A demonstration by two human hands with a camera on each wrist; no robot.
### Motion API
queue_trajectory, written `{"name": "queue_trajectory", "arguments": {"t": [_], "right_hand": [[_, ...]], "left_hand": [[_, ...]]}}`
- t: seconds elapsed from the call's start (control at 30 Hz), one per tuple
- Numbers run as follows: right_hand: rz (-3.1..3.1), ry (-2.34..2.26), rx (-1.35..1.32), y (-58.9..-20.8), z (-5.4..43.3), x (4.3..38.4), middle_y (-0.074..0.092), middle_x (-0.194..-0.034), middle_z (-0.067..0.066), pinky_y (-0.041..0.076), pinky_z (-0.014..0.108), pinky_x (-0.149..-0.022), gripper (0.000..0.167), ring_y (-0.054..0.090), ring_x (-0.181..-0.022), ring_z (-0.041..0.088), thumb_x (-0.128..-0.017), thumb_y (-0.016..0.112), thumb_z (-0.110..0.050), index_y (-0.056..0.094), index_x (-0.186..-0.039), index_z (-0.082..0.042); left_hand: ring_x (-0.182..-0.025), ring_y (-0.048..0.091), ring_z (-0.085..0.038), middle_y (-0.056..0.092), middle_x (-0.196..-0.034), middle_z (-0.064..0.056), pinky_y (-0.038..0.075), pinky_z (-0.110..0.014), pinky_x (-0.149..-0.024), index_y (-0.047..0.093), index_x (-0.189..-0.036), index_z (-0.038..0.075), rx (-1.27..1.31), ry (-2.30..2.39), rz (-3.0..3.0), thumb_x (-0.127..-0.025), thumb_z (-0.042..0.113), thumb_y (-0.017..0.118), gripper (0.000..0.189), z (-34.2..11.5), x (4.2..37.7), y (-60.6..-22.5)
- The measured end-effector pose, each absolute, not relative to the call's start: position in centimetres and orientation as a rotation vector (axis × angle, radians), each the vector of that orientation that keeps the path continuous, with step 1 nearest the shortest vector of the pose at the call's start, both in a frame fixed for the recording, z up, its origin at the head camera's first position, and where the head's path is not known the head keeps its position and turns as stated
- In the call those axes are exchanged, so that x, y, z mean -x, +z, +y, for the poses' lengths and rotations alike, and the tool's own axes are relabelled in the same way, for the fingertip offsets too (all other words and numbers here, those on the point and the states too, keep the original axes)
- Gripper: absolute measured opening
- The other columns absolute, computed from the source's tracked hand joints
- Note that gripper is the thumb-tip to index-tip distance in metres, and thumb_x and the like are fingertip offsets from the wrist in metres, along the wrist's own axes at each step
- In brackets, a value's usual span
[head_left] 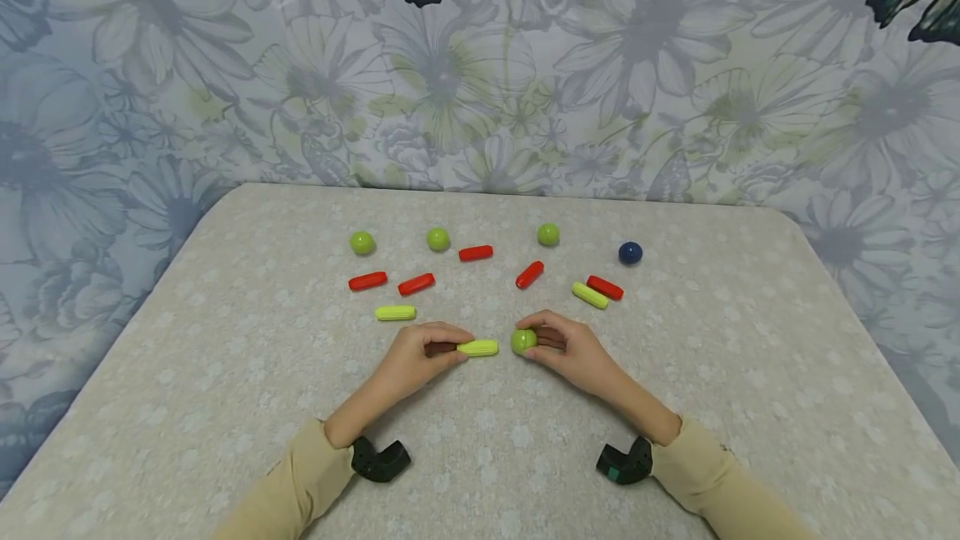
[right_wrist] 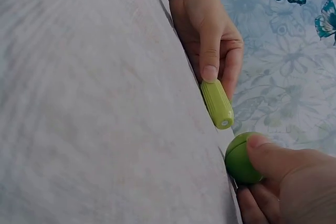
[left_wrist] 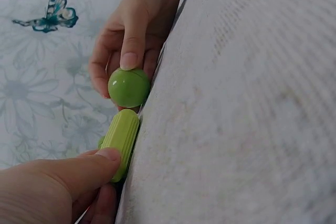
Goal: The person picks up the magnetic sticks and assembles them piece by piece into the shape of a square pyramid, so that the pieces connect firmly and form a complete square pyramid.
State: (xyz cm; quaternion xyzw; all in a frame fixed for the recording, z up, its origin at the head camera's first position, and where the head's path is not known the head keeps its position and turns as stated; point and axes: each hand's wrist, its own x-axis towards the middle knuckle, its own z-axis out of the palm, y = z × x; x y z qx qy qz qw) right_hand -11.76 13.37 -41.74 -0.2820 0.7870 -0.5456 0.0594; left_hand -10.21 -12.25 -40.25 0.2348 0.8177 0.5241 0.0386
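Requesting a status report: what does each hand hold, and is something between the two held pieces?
Left hand pinching yellow-green ribbed stick. Right hand gripping green ball. Small gap between stick and ball, nothing seen in it.

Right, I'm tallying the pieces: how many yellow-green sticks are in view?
3: the held stick in the left hand; the left stick lying beyond that hand; the right stick beside a red stick. No others show, though one could be hidden.

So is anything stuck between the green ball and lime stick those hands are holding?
Nothing visible: the left hand pinches the lime stick, the right hand the green ball, and just a small gap over the tablecloth separates them.
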Motion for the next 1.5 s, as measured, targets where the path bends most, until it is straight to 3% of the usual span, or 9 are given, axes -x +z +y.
{"name": "queue_trajectory", "arguments": {"t": [0.23, 1.1, 1.33, 1.5], "right_hand": [[2.485, -1.533, 0.992, -40.7, 13.0, 11.3, 0.060, -0.113, 0.018, 0.048, 0.036, -0.087, 0.033, 0.057, -0.104, 0.030, -0.083, 0.066, 0.007, 0.059, -0.116, 0.009], [2.445, -1.554, 1.010, -40.5, 12.3, 11.3, 0.063, -0.111, 0.013, 0.047, 0.041, -0.088, 0.032, 0.059, -0.103, 0.026, -0.082, 0.068, 0.005, 0.061, -0.114, 0.005], [2.422, -1.569, 0.931, -40.2, 12.3, 11.3, 0.062, -0.113, 0.014, 0.046, 0.041, -0.089, 0.032, 0.058, -0.104, 0.026, -0.084, 0.066, 0.005, 0.061, -0.115, 0.004], [2.400, -1.591, 0.932, -40.2, 12.3, 11.3, 0.062, -0.113, 0.015, 0.046, 0.041, -0.089, 0.032, 0.058, -0.103, 0.027, -0.083, 0.066, 0.005, 0.061, -0.115, 0.005]], "left_hand": [[-0.093, 0.063, -0.028, 0.066, -0.102, -0.017, 0.052, -0.031, -0.077, 0.069, -0.102, -0.007, -0.706, 1.615, 2.507, -0.080, -0.007, 0.069, 0.021, -12.2, 10.2, -40.3], [-0.094, 0.062, -0.032, 0.066, -0.101, -0.019, 0.052, -0.035, -0.078, 0.067, -0.102, -0.010, -0.678, 1.708, 2.451, -0.081, -0.008, 0.068, 0.021, -12.4, 10.2, -39.9], [-0.097, 0.062, -0.019, 0.067, -0.104, -0.011, 0.051, -0.028, -0.080, 0.069, -0.106, -0.002, -0.604, 1.831, 2.390, -0.085, 0.006, 0.069, 0.022, -14.2, 12.8, -42.3], [-0.105, 0.058, -0.023, 0.060, -0.116, -0.021, 0.048, -0.029, -0.086, 0.062, -0.115, -0.008, -0.513, 2.023, 2.361, -0.089, 0.004, 0.065, 0.029, -15.6, 15.4, -40.0]]}}
